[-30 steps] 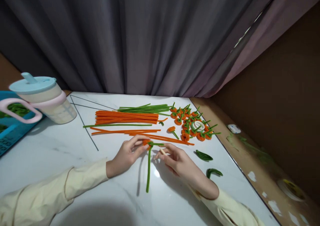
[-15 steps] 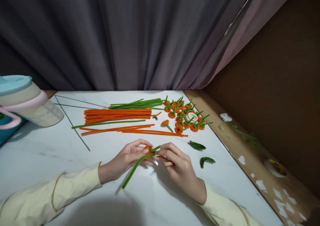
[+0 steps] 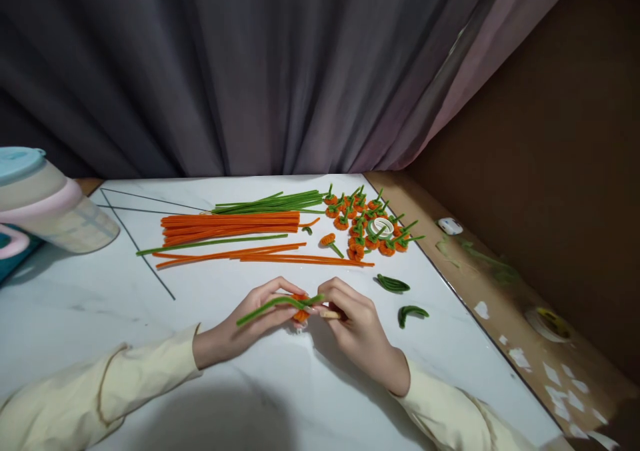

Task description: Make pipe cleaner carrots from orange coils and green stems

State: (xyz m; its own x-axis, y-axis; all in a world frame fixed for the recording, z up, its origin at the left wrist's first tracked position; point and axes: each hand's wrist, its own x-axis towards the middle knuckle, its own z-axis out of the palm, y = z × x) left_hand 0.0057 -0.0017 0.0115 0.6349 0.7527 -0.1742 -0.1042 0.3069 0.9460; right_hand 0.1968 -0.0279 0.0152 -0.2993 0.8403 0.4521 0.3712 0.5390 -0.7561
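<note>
My left hand (image 3: 265,311) is closed around a small orange pipe-cleaner pumpkin (image 3: 301,316) above the near part of the table. A green pipe cleaner (image 3: 265,308) lies across the top of it, its long end pointing left over my left fingers. The fingertips of my right hand (image 3: 353,314) pinch its short end at the pumpkin's right side. A pale, wooden-looking stick (image 3: 330,314) is tucked in my right fingers; most of it is hidden. Finished orange pumpkins with green stems (image 3: 357,228) stand clustered at the back right, and a single one (image 3: 328,240) lies tipped over nearby.
Orange pipe cleaners (image 3: 230,228) and green ones (image 3: 270,202) lie bundled at the back. Two dark green folded pieces (image 3: 393,283) rest right of my hands. A white tape roll (image 3: 381,228) sits among the pumpkins. A large cup (image 3: 65,211) stands left.
The green pipe cleaner's long end has swung up from hanging toward me to lying leftward over my left hand. It now crosses the pumpkin's top. Both hands stay nearly in place.
</note>
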